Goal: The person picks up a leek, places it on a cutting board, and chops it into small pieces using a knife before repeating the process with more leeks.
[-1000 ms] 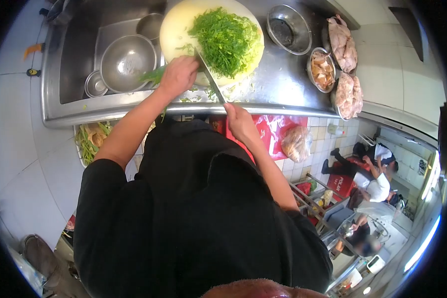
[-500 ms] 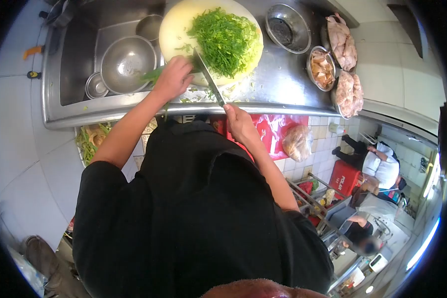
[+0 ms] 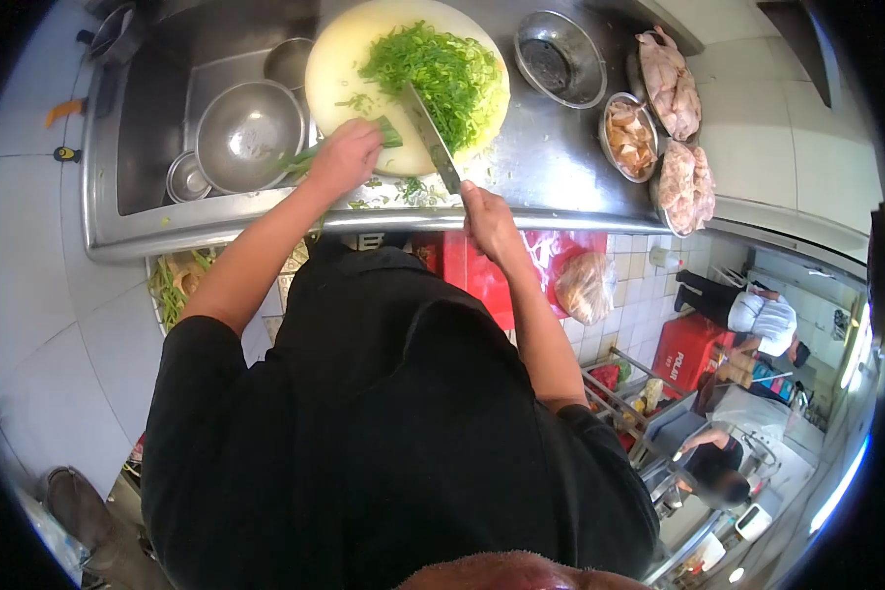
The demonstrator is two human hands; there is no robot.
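My left hand (image 3: 348, 155) is closed around a bunch of green stalks (image 3: 390, 134) at the lower left of the round cutting board (image 3: 339, 59). The stalks' cut ends point right, and their other ends trail left over the sink edge. My right hand (image 3: 490, 224) grips the handle of a knife (image 3: 431, 138) near the counter's front edge. The blade slants up and left over the board, its side against a heap of chopped greens (image 3: 442, 79). A gap lies between blade and stalks.
Left is a sink (image 3: 152, 138) with a large metal bowl (image 3: 251, 136). To the right are an empty metal bowl (image 3: 560, 59), a bowl of pieces (image 3: 630, 138) and raw poultry (image 3: 670, 84). Two people are at the far right, one in a white top (image 3: 765, 320).
The knife has moved right, away from the stalks and against the chopped heap, with my right hand. The heap's left edge is pushed over. The person in white has bent further forward.
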